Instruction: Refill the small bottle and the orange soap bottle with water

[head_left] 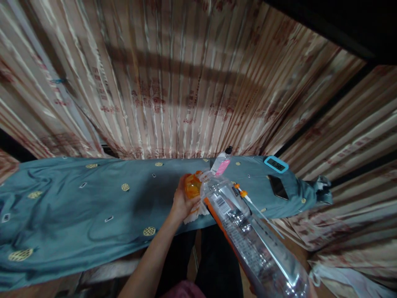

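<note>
Left hand (182, 203) is curled around an orange cup (192, 186), right at the near edge of the teal-covered table (77, 207). A big clear plastic bottle (245, 231) slants in from lower right, its far end touching the cup; the right hand is out of sight, so its grip can't be told. Just behind stands a small bottle with a pink label (222, 163). A blue clock (276, 164) and dark phone (278, 187) sit near the right end. Wide bare cloth stretches left; curtain (173, 82) closes the back.

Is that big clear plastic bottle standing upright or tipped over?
Tipped. The clear bottle lies slanted, its neck pointing down at the orange cup that the left hand holds.
</note>
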